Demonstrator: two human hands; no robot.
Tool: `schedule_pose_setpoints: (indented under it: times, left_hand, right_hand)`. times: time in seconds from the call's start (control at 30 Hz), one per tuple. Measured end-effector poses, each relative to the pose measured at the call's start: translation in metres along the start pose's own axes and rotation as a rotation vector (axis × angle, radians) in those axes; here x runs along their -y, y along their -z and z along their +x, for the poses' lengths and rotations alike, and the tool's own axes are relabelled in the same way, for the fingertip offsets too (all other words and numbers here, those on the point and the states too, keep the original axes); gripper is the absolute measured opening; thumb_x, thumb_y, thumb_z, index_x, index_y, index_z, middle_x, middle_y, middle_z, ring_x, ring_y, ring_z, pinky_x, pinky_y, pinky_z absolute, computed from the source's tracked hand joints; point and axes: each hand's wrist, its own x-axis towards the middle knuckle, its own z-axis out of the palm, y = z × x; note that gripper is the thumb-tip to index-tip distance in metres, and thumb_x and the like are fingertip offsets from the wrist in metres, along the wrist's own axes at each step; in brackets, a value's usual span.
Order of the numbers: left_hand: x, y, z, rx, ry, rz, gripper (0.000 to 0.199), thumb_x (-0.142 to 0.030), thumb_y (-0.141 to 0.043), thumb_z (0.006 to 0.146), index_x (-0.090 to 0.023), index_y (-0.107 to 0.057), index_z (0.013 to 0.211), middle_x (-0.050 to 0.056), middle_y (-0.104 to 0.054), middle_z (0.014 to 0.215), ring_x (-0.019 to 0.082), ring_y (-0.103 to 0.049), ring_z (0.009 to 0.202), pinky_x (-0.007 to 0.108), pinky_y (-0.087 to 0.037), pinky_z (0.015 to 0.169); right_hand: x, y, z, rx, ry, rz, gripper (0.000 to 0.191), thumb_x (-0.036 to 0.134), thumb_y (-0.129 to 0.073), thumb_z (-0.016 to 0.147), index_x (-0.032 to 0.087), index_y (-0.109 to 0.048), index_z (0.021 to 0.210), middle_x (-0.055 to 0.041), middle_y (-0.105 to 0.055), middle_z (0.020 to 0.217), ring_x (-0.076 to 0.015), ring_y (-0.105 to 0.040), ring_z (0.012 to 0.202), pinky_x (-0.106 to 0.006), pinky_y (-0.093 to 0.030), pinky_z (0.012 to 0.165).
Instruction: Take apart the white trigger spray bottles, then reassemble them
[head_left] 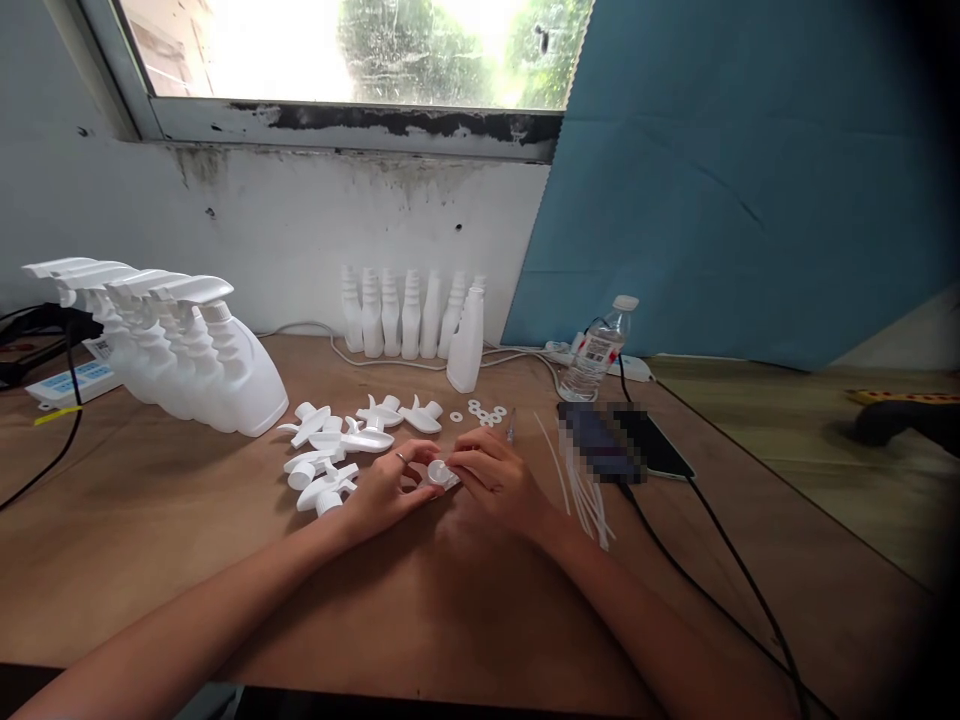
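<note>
Low over the table, a white trigger spray head lies with its round collar opening turned up. My left hand, wearing a ring, grips its collar between thumb and fingers. The fingers of my right hand are closed at the collar's right edge; whatever they pinch is hidden. Several loose white spray heads are piled just left of my left hand. Beyond my right hand lie flat white ring washers, with one washer apart from the group. A thin clear piece rests beside them.
White bottles with spray heads stand in a row at left. Open white bottles line the wall, one bottle in front. White tubes, phones with black cables and a water bottle are at right.
</note>
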Motion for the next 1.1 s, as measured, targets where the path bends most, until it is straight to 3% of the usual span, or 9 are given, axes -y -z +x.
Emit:
schedule_pose_setpoints:
  times: [0.23, 0.43, 0.73, 1.1]
  left_hand:
    - [0.002, 0.0, -0.001, -0.003, -0.015, 0.063, 0.032, -0.034, -0.067, 0.081, -0.022, -0.052, 0.107, 0.002, -0.064, 0.102, 0.014, -0.065, 0.079, 0.029, -0.057, 0.074]
    - [0.003, 0.002, -0.001, -0.001, -0.166, 0.181, 0.013, -0.03, -0.061, 0.086, -0.021, -0.059, 0.095, 0.003, -0.066, 0.101, 0.015, -0.063, 0.087, 0.03, -0.053, 0.08]
    - [-0.003, 0.008, 0.001, 0.054, -0.335, 0.396, 0.016, -0.028, -0.052, 0.092, -0.02, -0.064, 0.099, 0.007, -0.068, 0.108, 0.018, -0.065, 0.095, 0.03, -0.053, 0.083]
    - [-0.002, 0.005, 0.0, 0.02, -0.35, 0.384, 0.015, -0.025, -0.053, 0.09, -0.02, -0.064, 0.099, 0.007, -0.068, 0.111, 0.018, -0.066, 0.096, 0.031, -0.054, 0.086]
  right_hand:
    - [0.0, 0.0, 0.0, 0.115, 0.079, 0.02, 0.024, 0.011, -0.051, 0.089, 0.024, -0.064, 0.104, -0.0048, -0.068, 0.096, -0.0183, -0.058, 0.092, -0.038, -0.047, 0.085]
    - [0.009, 0.007, 0.004, 0.184, 0.091, -0.037, 0.021, 0.011, -0.049, 0.086, 0.021, -0.059, 0.101, -0.0078, -0.066, 0.106, -0.0211, -0.057, 0.101, -0.041, -0.045, 0.089]
    - [0.006, 0.007, 0.005, 0.265, 0.129, -0.123, 0.017, 0.013, -0.049, 0.088, 0.021, -0.059, 0.1, -0.0083, -0.064, 0.109, -0.0223, -0.055, 0.104, -0.04, -0.044, 0.089]
    - [0.004, 0.003, 0.003, 0.234, 0.112, -0.054, 0.022, 0.012, -0.045, 0.092, 0.02, -0.062, 0.103, -0.0078, -0.064, 0.108, -0.0197, -0.055, 0.106, -0.04, -0.043, 0.092]
